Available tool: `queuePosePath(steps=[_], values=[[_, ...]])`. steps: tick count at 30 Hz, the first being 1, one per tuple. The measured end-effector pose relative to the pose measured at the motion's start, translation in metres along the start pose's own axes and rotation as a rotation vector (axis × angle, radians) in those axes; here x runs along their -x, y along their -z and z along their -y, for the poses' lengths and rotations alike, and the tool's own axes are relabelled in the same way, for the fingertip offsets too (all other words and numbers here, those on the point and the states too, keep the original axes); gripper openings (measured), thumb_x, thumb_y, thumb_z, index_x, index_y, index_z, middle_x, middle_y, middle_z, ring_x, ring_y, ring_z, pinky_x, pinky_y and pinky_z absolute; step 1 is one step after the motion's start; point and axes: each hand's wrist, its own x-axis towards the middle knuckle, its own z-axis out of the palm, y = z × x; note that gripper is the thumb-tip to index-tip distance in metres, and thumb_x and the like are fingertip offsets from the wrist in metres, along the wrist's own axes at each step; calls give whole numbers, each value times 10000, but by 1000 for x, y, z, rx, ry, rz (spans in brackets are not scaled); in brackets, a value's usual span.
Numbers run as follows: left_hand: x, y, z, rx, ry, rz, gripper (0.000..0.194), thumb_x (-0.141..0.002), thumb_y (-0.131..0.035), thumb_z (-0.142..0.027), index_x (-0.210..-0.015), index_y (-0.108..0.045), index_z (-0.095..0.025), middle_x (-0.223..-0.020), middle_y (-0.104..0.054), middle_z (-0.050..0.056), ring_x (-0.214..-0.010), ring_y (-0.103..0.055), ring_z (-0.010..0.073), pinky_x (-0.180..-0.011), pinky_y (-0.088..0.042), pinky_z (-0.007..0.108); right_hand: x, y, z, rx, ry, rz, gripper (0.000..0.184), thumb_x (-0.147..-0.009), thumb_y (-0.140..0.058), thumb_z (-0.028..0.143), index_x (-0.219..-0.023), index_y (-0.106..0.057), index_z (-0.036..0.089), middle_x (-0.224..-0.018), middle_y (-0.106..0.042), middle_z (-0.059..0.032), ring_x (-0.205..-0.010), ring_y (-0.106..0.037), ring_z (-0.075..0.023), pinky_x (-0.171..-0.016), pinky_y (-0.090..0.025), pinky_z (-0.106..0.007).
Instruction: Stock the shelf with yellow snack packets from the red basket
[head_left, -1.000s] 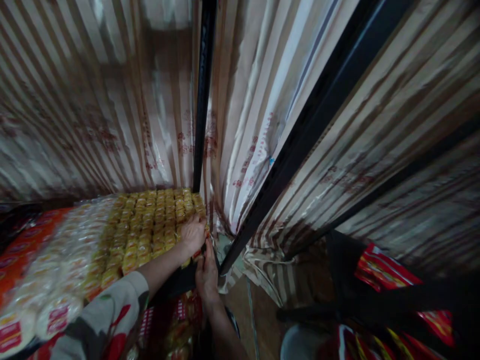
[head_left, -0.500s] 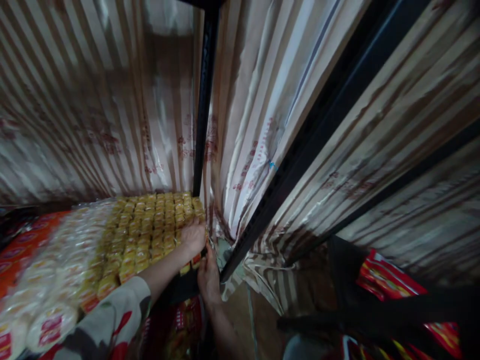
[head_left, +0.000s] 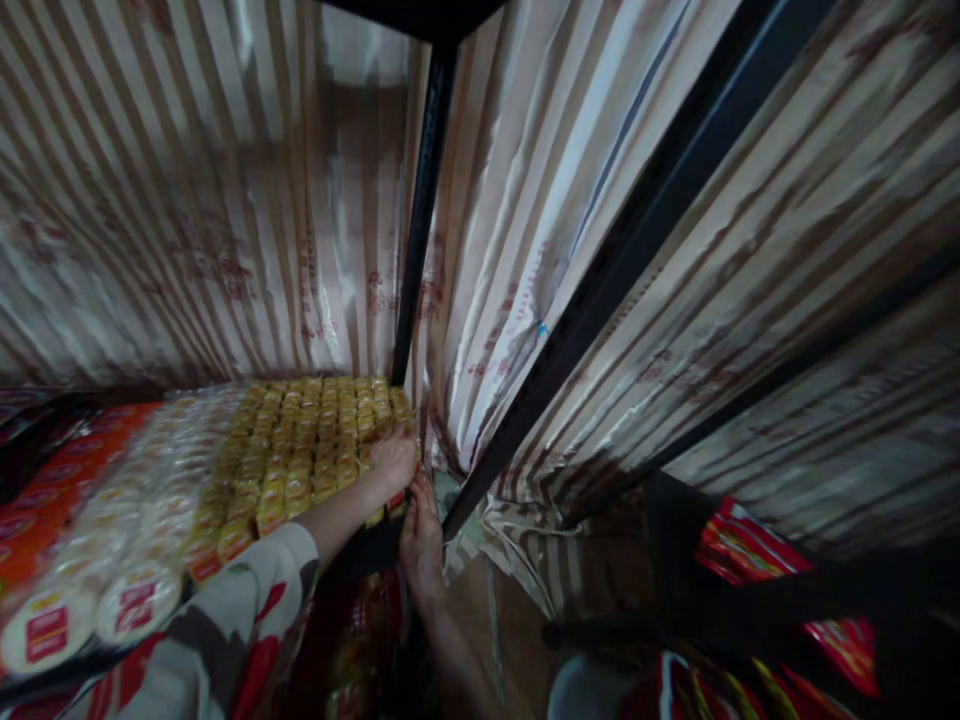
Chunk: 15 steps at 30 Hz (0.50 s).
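Note:
Small yellow-wrapped packets (head_left: 300, 450) stand in tight rows on a dark shelf. My left hand (head_left: 394, 462) reaches over their right end, its fingers curled down around an outermost packet and partly hidden. Just below and to the right, my right hand (head_left: 421, 535) comes up from underneath. Its fingers are together, pressed to the side of the same end row near the left fingertips. Dim light hides exactly how the packet sits between them.
Clear-wrapped round white packs (head_left: 139, 600) and orange packs (head_left: 56, 500) fill the shelf leftward. A black upright post (head_left: 424, 215) and a slanted black post (head_left: 570, 340) flank the corner. Striped curtains (head_left: 187, 220) hang behind. Red packets (head_left: 750, 545) lie at right.
The view has shifted slightly, so the packets and both arms appear a little farther right. My hands stay at the same end of the yellow rows.

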Motion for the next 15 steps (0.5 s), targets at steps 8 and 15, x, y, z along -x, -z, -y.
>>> queuePosePath(steps=[8, 15], values=[[97, 3, 25, 466, -64, -255, 289, -876, -323, -252, -932, -604, -218, -935, -604, 41, -939, -554, 140, -862, -445, 256, 83, 14, 38, -250, -210, 125, 284, -880, -369, 273, -1072, -550, 167, -997, -637, -89, -931, -601, -187, -842, -484, -333], [255, -83, 90, 619, 389, 72, 290, -785, -341, -271, -853, -614, -339, -878, -660, 19, -849, -610, 170, -788, -504, 306, 163, -41, 10, -159, -447, 383, 253, -785, -411, 229, -878, -639, 171, -846, -683, -92, -768, -650, -217, -694, -525, -325]])
